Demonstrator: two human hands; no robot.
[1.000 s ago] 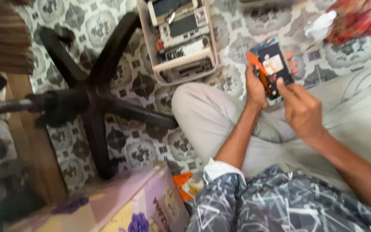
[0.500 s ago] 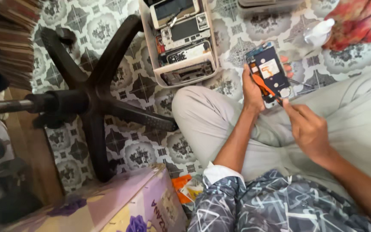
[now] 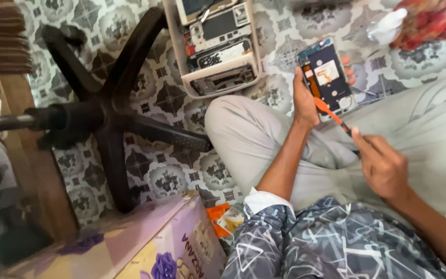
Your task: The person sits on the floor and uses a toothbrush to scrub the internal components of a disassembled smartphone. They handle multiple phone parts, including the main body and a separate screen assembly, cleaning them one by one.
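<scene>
- The left hand [image 3: 305, 101] is wrapped around the opened dark-blue phone with its back cover off [image 3: 328, 78], thumb along its near long edge and fingertips showing past the far edge, holding it face-down above the pale-trousered knee [image 3: 243, 129].
- The phone's long axis runs away from the person and leans slightly leftward at the top; its lower end points toward the right hand [image 3: 383, 165].
- The right hand sits just below and to the right of the phone, fingers pinched on a slim orange-handled screwdriver [image 3: 331, 114] whose tip end meets the phone's lower left corner.
- The left hand is on the phone; the right reaches it only through the tool.
- Beyond the phone, to its left, a grey plastic tray of phone parts [image 3: 218, 46] lies on the patterned tile floor [image 3: 285, 46].
</scene>
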